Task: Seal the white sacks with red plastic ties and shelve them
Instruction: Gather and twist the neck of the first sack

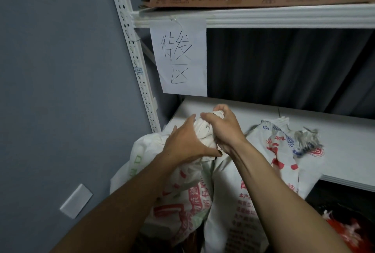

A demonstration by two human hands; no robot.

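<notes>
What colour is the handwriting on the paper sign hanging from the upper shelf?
Black, on a white paper sign; head view shows it best.

white sacks red-printed, grey wall

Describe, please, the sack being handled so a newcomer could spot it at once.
Below the handwritten paper sign, look at the left end of the white shelf. The sack is the one whose bunched neck the left hand and right hand grip; the neighbour sack to its right lies untouched, its top frayed.
</notes>
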